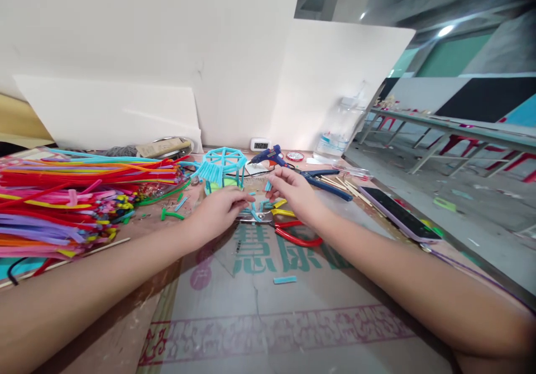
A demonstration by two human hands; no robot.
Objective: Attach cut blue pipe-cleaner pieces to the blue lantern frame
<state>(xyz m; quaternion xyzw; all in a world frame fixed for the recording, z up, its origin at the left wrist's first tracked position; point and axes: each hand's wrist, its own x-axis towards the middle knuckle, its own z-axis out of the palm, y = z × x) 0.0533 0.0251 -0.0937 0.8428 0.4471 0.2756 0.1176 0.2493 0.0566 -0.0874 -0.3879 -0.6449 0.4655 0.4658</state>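
Blue piece: a short blue piece (268,186) was held above the middle of the desk (121,335), just in front of the blue frame (224,164).
Axis: the piece was seen roughly upright, its long axis running up and down; too small for either end to be told apart.
Right hand: the right hand (293,192) was pinched narrow on the piece, which stuck out at the left of the fingertips, toward the other hand.
Left hand: the left hand (220,211) was curled, its fingertips pointed right and brought just beside the piece; whether anything was gripped could not be told.
Nearer hand: the piece was already held by the right hand, and the left lay just left of it and a little lower.
Below the hands: cut blue bits (253,214) were scattered on the desk under both sets of fingertips.
Tools: red cutters (295,234) were laid under the right wrist, blue pliers (324,181) and a glue gun (270,155) beyond it.
Farther out: a bundle of coloured stems (71,195) was piled at the left, a phone (397,212) laid at the right.
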